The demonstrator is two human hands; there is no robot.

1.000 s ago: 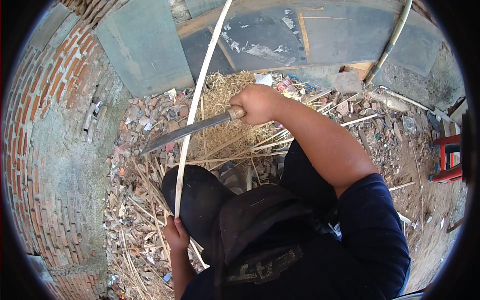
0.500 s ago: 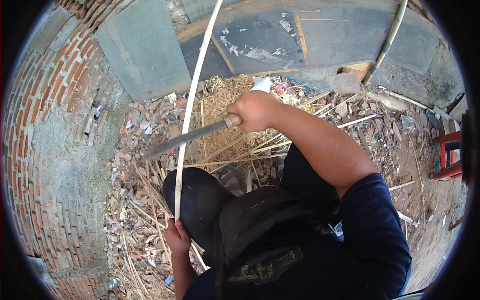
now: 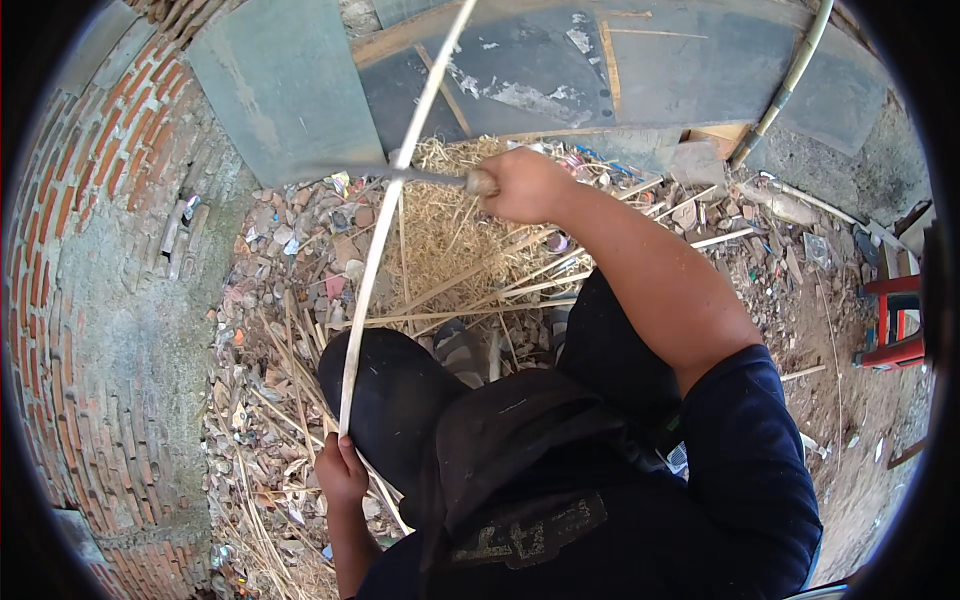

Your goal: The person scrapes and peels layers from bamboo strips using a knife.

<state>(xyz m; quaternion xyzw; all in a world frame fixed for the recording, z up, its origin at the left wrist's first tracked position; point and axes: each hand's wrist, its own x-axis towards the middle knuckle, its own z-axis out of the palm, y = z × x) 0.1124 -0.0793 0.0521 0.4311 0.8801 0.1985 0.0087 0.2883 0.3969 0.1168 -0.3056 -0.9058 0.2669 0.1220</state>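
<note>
My left hand (image 3: 341,470) is closed around the near end of a long pale bamboo strip (image 3: 377,243), by my left knee. The strip slants up and away past the top edge of the view. In my right hand (image 3: 527,187) is the wooden handle of a machete (image 3: 345,170), gripped in a fist. Its blade points left, smeared by motion, and crosses the strip well beyond my knees. Whether the edge touches the strip I cannot tell. Beneath lies a heap of pale shavings (image 3: 440,225).
A brick wall (image 3: 100,300) rises on the left, and grey panels (image 3: 690,80) stand at the back with a bamboo pole (image 3: 785,85) leaning there. Rubble and loose strips (image 3: 275,400) cover the ground around my feet. At the far right is a red stool (image 3: 893,322).
The machete has moved farther away along the strip, its blade turning from slanted to nearly level. The strip's far end has shifted right, and my left hand has moved slightly left.
</note>
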